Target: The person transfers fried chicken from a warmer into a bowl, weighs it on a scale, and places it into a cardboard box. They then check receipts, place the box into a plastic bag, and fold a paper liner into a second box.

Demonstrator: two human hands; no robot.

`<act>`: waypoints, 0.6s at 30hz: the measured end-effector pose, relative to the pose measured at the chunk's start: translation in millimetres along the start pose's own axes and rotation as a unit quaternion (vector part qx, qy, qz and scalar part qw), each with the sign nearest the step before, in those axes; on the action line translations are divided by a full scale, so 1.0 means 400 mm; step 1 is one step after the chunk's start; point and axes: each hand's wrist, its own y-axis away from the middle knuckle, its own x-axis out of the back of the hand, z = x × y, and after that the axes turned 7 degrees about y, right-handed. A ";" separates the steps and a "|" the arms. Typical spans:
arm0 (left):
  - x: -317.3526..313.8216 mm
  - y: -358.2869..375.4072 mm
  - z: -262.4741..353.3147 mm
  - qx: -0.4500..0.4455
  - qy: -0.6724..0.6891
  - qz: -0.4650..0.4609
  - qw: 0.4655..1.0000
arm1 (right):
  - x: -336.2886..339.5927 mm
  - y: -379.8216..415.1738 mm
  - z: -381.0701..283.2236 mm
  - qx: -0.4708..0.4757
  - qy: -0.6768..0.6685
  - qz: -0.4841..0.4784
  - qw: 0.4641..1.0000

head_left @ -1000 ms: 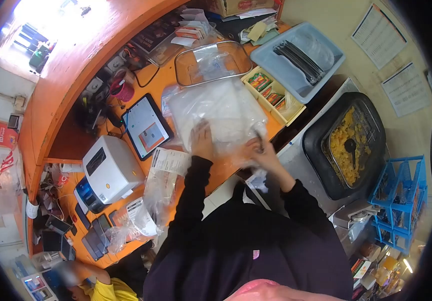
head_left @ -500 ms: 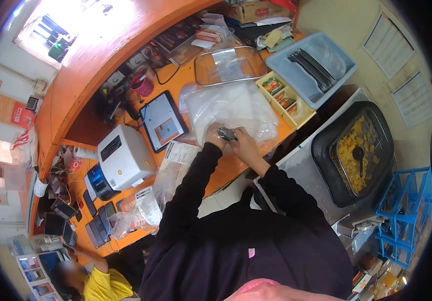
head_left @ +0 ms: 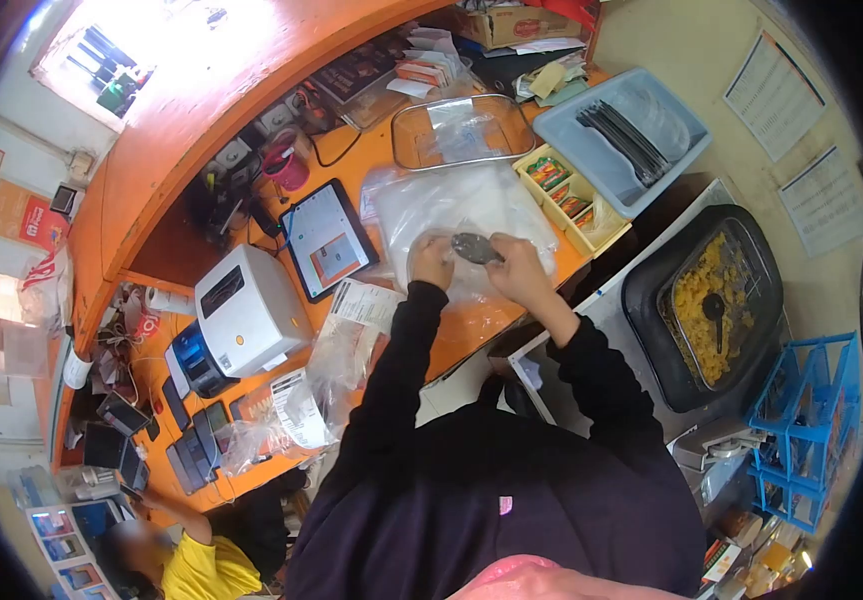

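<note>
A small dark packet with a shiny clear plastic wrap (head_left: 475, 248) is held up between my two hands, above the counter. My right hand (head_left: 521, 272) pinches its right end, fingers closed. My left hand (head_left: 431, 264) is curled at its left end, fingertips right at the plastic. Beneath both hands lies a stack of clear plastic bags (head_left: 461, 200), spread over the orange counter (head_left: 466, 350). Left of the stack, a tablet (head_left: 327, 240) with a lit screen lies flat.
Behind the bags sits a wire-rimmed basket (head_left: 463, 130). Right of it are a yellow box of sachets (head_left: 591, 235) and a blue-grey tub (head_left: 686, 165) with black cutlery. A black pan of yellow food (head_left: 651, 330) stands at right. A white printer (head_left: 251, 315) and a person in yellow (head_left: 206, 570) are left.
The dark packet has moved slightly up and right and shows more of its length. My right hand has shifted right, farther from my left hand.
</note>
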 end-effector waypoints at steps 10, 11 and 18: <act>-0.051 -0.026 -0.057 0.091 -0.127 -0.057 0.986 | 0.522 0.065 -0.234 -0.173 -0.014 0.179 0.969; -0.029 -0.037 -0.055 0.070 -0.115 -0.150 0.980 | 0.544 0.093 -0.240 -0.225 0.032 0.175 0.958; 0.194 -0.025 0.325 -0.068 0.293 -0.303 0.904 | 0.631 0.488 -0.259 -0.107 -0.040 0.259 0.959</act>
